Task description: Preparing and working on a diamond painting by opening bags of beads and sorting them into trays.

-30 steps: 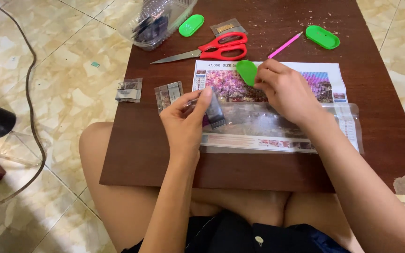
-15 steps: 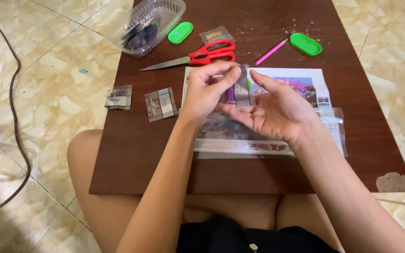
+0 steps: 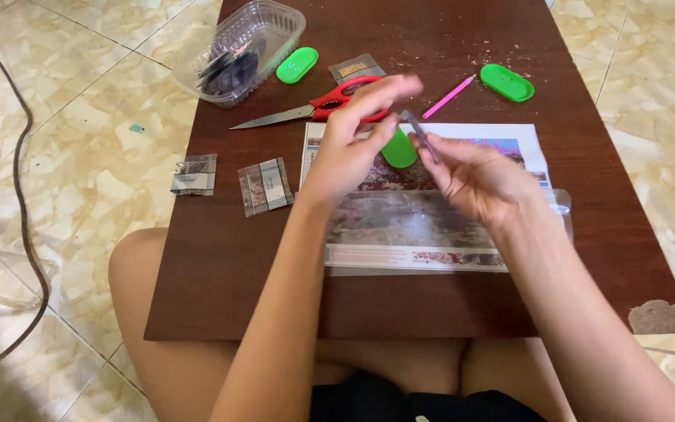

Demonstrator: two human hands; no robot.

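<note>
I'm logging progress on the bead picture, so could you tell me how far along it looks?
Done: the upper part of the canvas already shows coloured picture, with scissors lying beyond it. In hand: both hands hold a small packet, left hand above, right hand below. Left: the lower canvas lies under clear film, the pink pen lies unused, and more packets wait at the left.

A person with 2 bare forearms, left hand and right hand, no sleeves or rings, wears dark shorts just below the table.
</note>
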